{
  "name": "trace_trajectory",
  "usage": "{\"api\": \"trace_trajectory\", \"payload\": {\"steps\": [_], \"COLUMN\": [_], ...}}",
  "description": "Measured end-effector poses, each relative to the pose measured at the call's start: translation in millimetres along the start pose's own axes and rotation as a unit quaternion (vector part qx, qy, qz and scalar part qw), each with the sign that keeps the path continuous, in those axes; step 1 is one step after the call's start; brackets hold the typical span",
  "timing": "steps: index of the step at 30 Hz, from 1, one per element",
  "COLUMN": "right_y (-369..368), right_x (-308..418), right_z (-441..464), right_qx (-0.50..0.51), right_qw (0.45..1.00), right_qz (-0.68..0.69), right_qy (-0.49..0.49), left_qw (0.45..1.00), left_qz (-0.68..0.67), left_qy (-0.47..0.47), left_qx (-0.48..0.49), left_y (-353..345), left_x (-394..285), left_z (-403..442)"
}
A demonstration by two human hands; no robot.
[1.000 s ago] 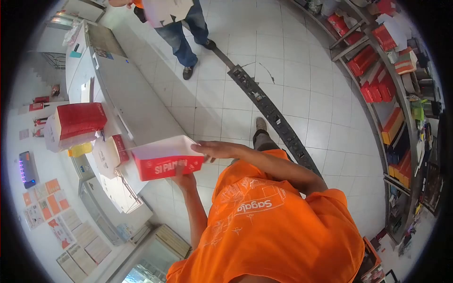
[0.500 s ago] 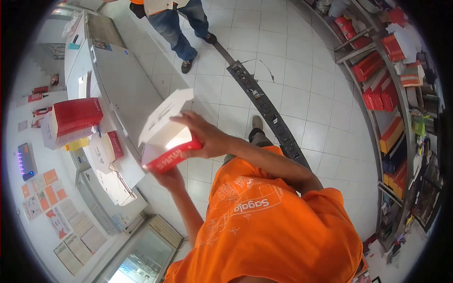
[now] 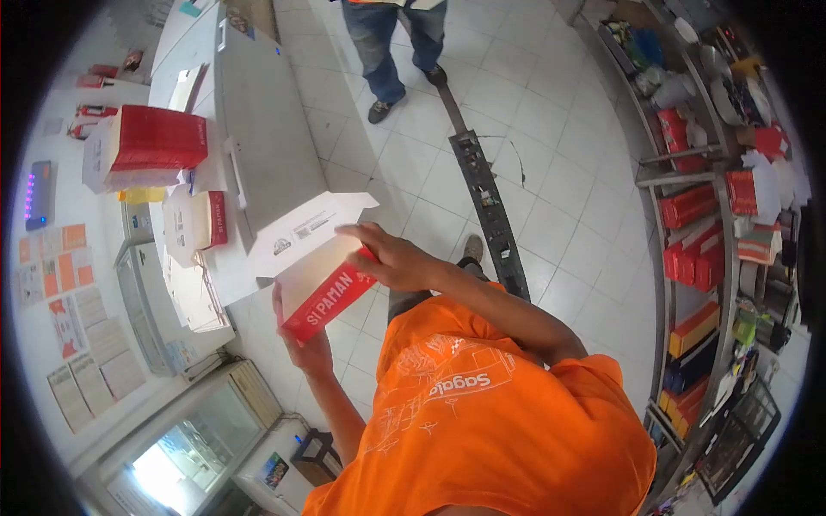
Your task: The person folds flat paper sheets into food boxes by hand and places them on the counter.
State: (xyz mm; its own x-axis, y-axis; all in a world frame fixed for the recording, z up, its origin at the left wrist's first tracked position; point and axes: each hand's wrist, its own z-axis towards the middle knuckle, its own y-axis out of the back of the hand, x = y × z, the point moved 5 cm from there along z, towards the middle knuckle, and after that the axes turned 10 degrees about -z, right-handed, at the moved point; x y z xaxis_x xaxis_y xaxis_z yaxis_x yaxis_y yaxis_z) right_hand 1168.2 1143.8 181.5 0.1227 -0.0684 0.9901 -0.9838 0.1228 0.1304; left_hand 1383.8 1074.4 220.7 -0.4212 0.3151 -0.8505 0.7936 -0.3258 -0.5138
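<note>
So the red-and-white box (image 3: 331, 301) is up in the air just left of the middle of the frame, held by both of the wearer's hands. The long side facing the wearer is solid red with "SIPAMAN" in chunky white letters, and it tilts so the lettering climbs toward the right. The inside looks plain, pale and creamy. Its lid (image 3: 314, 225) is swung open on the far side, a wide white flap with angled corners, dark small print and what looks like a QR code.

The left hand (image 3: 308, 351) has its fingers gripping the lower-left end of the box. The right hand (image 3: 397, 260) clamps the right end, fingers bent over the rim near where the lid folds.

Left of that, a white table (image 3: 258, 142) carries a chunky stack of red cartons (image 3: 163, 142), with a smaller red-and-white carton (image 3: 215, 222) sitting below it in the frame. The wearer's orange shirt (image 3: 490, 396) fills the bottom, a shelf (image 3: 688, 179) with more red packs runs down the right side, and someone's jeans (image 3: 383, 52) show at the top.
</note>
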Motion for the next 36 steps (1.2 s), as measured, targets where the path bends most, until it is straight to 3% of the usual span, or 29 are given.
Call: {"api": "trace_trajectory", "payload": {"steps": [2,5,9,11,16,20,22,25,27,29,31,32,34,36], "right_y": [-13,-42,-75,-100,-158,-187,-190,-196,-196,-193,-180,-175,-169,-173], "right_x": [23,40,52,56,39,39,46,43,24,10,0,-13,6,-1], "right_z": [11,31,72,90,130,155,164,177,189,196,191,191,192,197], "right_qx": [-0.007,0.001,0.044,0.063,0.058,0.064,0.099,0.058,-0.006,-0.05,-0.07,-0.09,-0.093,-0.083], "right_qw": [0.99,0.972,0.974,0.977,0.981,0.991,0.991,0.992,0.992,0.995,0.993,0.989,0.993,0.984], "right_qz": [-0.105,-0.17,-0.145,-0.127,-0.103,0.003,0.063,0.115,0.125,0.079,0.094,0.112,0.075,0.155], "right_qy": [0.096,0.163,0.168,0.162,0.154,0.114,0.064,-0.014,0.017,0.042,-0.02,-0.036,-0.026,-0.036], "left_qw": [0.987,0.971,0.973,0.976,0.974,0.97,0.986,0.993,0.995,0.998,0.997,1.0,0.998,0.993], "left_qz": [-0.14,-0.152,-0.139,-0.133,-0.148,-0.148,-0.108,-0.104,-0.087,-0.036,-0.066,0.007,0.012,-0.056], "left_qy": [0.036,0.082,0.166,0.161,0.056,0.011,-0.01,-0.042,-0.051,-0.053,0.019,0.017,0.052,0.089], "left_qx": [-0.077,-0.167,-0.076,-0.068,-0.164,-0.192,-0.124,-0.025,0.014,0.018,-0.026,-0.016,-0.016,-0.051], "left_y": [21,77,109,134,212,255,260,252,243,236,256,254,250,243], "left_x": [-7,-18,-46,-55,-69,-90,-102,-114,-116,-115,-89,-90,-87,-88], "left_z": [8,27,47,56,80,93,108,131,146,151,156,161,165,160]}}
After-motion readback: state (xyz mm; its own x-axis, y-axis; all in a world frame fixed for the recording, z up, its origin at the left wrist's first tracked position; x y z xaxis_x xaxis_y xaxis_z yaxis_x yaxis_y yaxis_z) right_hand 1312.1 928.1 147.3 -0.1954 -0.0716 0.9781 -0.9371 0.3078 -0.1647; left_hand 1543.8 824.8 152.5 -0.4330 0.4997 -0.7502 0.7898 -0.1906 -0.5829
